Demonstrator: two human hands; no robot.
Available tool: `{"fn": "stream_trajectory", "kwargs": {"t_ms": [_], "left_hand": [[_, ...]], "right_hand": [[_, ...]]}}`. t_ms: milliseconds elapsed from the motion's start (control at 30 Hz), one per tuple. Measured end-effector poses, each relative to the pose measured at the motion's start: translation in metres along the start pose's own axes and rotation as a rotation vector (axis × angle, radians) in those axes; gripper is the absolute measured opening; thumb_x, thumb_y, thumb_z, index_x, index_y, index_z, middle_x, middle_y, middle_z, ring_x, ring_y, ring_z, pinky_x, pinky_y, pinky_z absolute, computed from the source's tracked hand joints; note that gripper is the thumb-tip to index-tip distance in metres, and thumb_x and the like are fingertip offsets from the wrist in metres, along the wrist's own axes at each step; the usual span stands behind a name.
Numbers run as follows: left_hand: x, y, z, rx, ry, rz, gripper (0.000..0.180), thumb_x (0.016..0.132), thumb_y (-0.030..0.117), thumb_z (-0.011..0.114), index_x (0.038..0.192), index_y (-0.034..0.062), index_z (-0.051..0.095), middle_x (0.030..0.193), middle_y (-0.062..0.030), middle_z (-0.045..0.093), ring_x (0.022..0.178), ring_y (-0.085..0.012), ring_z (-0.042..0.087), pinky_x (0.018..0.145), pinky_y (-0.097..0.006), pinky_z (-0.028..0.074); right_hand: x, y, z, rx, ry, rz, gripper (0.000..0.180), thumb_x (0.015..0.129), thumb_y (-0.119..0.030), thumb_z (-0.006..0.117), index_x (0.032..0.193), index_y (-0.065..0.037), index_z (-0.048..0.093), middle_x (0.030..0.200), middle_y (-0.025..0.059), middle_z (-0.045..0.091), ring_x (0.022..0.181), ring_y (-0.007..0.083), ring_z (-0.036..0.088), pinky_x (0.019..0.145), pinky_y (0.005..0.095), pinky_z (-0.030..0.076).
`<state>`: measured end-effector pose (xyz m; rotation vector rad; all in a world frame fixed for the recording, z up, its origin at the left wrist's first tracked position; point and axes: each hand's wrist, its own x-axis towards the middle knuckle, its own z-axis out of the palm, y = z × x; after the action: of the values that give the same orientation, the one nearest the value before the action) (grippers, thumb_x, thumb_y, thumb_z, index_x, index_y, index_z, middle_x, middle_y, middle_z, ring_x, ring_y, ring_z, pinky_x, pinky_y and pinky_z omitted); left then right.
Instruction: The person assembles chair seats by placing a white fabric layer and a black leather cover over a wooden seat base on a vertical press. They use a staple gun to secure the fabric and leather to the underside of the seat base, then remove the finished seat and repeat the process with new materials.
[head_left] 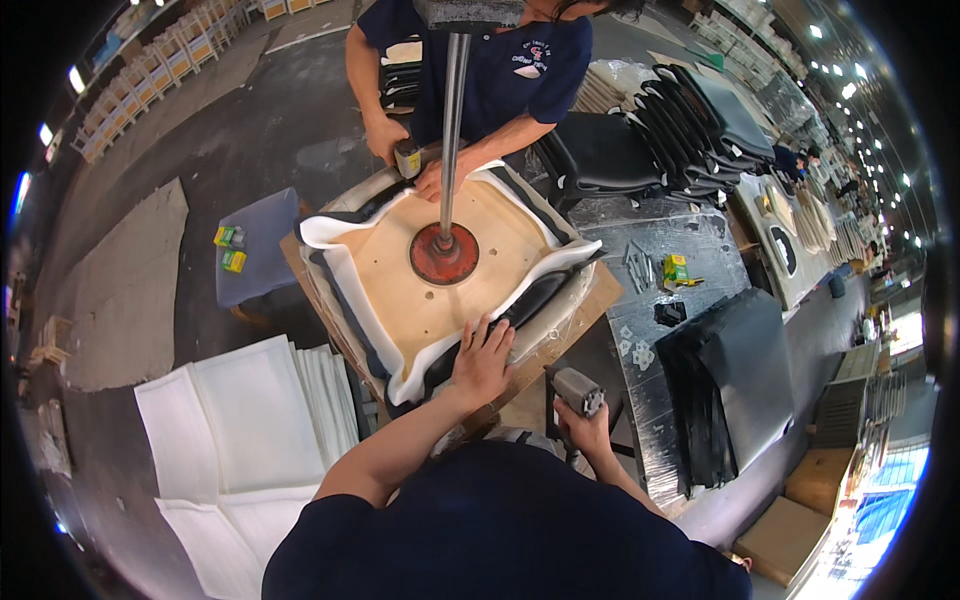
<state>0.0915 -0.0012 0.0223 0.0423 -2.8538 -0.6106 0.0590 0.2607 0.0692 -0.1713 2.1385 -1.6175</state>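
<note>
A wooden seat panel [385,290] lies pressed under a red round plate [440,262] on a metal shaft [455,130]. White foam [350,290] and a black cover [530,300] stand up around the panel's edges. My left hand [483,362] rests with fingers stretched out on the near edge of the foam and cover. My right hand [588,432] grips a staple gun [578,390], held off the seat at its near right. Opposite me, a co-worker holds another staple gun [407,158] in one hand and touches the panel's far edge with the other hand [437,180].
Stacked white foam sheets [245,410] sit at the left. On the right table [640,330] are a black sheet stack [725,385], staple strips [638,265] and a small yellow-green box [677,270]. Black padded seats [690,130] are piled behind. Small boxes lie on a stool [262,235].
</note>
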Motion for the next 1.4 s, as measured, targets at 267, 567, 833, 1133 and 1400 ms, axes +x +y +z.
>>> {"fn": "stream_trajectory", "kwargs": {"t_ms": [267, 567, 833, 1133, 1400], "left_hand": [[-0.013, 0.007, 0.006, -0.001, 0.029, -0.030, 0.067, 0.099, 0.031, 0.069, 0.157, -0.0009, 0.054, 0.170, -0.0178, 0.045, 0.161, -0.0399, 0.035, 0.135, -0.053, 0.021], [-0.012, 0.007, 0.011, -0.059, 0.025, -0.046, 0.063, 0.102, 0.029, 0.068, 0.154, -0.0028, 0.054, 0.168, -0.0205, 0.045, 0.159, -0.0377, 0.041, 0.134, -0.049, 0.026], [-0.011, 0.001, 0.018, -0.125, 0.033, -0.067, 0.064, 0.100, 0.029, 0.070, 0.153, -0.0031, 0.055, 0.168, -0.0206, 0.045, 0.158, -0.0381, 0.041, 0.134, -0.050, 0.028], [-0.012, -0.004, 0.014, -0.160, 0.035, -0.052, 0.065, 0.099, 0.029, 0.071, 0.152, -0.0045, 0.055, 0.167, -0.0220, 0.046, 0.157, -0.0380, 0.043, 0.133, -0.049, 0.029], [-0.013, 0.001, 0.013, -0.156, 0.039, -0.054, 0.065, 0.099, 0.029, 0.071, 0.152, -0.0041, 0.054, 0.167, -0.0218, 0.046, 0.157, -0.0384, 0.043, 0.132, -0.050, 0.031]], "right_hand": [[0.114, -0.068, -0.007, -0.121, -0.286, 0.048, 0.035, 0.098, -0.026, 0.086, 0.117, 0.001, 0.074, 0.076, 0.0014, 0.068, 0.053, 0.0096, 0.059, 0.047, 0.0289, 0.048], [0.185, -0.096, 0.018, -0.337, -0.437, 0.099, 0.040, 0.092, -0.030, 0.089, 0.108, 0.005, 0.075, 0.085, 0.0066, 0.074, 0.054, 0.0134, 0.061, 0.046, 0.0310, 0.050], [0.195, -0.108, 0.031, -0.526, -0.400, 0.156, 0.041, 0.091, -0.031, 0.089, 0.105, 0.004, 0.075, 0.075, 0.0065, 0.072, 0.051, 0.0145, 0.062, 0.047, 0.0329, 0.050], [0.197, -0.113, 0.040, -0.640, -0.384, 0.157, 0.043, 0.089, -0.034, 0.090, 0.102, 0.005, 0.076, 0.074, 0.0083, 0.074, 0.050, 0.0154, 0.065, 0.048, 0.0346, 0.050], [0.198, -0.098, 0.047, -0.660, -0.436, -0.353, 0.042, 0.088, -0.035, 0.090, 0.106, 0.000, 0.078, 0.077, 0.0083, 0.076, 0.056, 0.0176, 0.071, 0.053, 0.0374, 0.055]]}}
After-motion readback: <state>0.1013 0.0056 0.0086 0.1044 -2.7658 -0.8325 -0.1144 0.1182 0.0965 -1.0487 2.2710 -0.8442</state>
